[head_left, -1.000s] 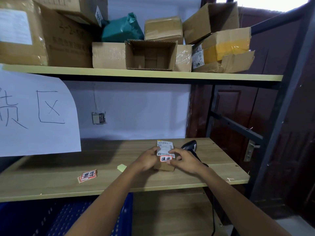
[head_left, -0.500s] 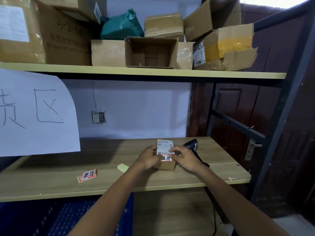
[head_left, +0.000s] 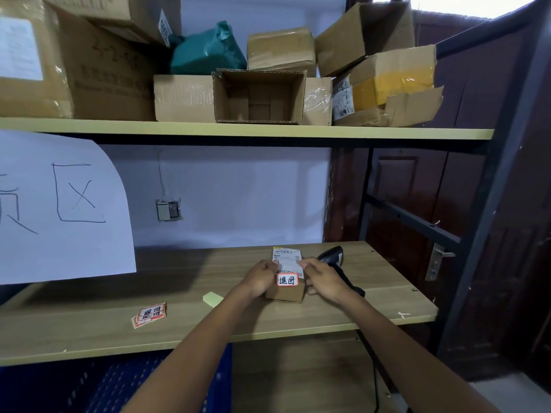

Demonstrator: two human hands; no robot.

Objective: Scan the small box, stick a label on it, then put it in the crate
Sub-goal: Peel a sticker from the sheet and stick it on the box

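Wooden shelf [head_left: 89, 338] against pale wall, small box [head_left: 286, 293] clasped between left hand [head_left: 258, 278] and right hand [head_left: 323, 281].

A wooden shelf [head_left: 89, 338] was seen carrying a small box [head_left: 285, 292] right of centre, a black scanner [head_left: 337, 263] just right of it, a yellow note [head_left: 213, 298] and red-edged labels [head_left: 149, 315] near left.

scanner [head_left: 335, 260] beside box [head_left: 287, 290], shelf [head_left: 89, 332] left open

Small brown box [head_left: 286, 289] — red-bordered label [head_left: 287, 280] stuck on top — resting on the wooden shelf [head_left: 179, 281].
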